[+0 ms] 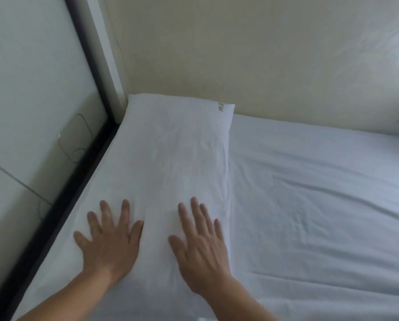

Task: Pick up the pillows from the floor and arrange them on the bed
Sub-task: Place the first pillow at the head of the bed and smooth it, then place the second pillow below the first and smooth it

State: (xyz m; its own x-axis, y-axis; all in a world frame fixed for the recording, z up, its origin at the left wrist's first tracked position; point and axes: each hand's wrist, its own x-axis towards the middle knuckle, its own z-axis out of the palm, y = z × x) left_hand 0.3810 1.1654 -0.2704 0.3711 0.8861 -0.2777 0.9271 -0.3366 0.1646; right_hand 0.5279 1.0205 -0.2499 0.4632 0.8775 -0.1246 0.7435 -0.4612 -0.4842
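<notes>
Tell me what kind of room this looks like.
Most likely a bedroom, possibly a hotel or dorm room. A bed with a white sheet sits in a corner against a cream wall, and both hands, the left hand and the right hand, lie flat on a white pillow.

Both hands [156, 246] flat on pillow [170, 154]

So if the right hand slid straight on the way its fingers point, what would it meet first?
Probably nothing but more pillow: the right hand lies flat on it, fingers aimed at its far end. Beyond that end stands the beige wall, though depth is hard to judge here.
</notes>
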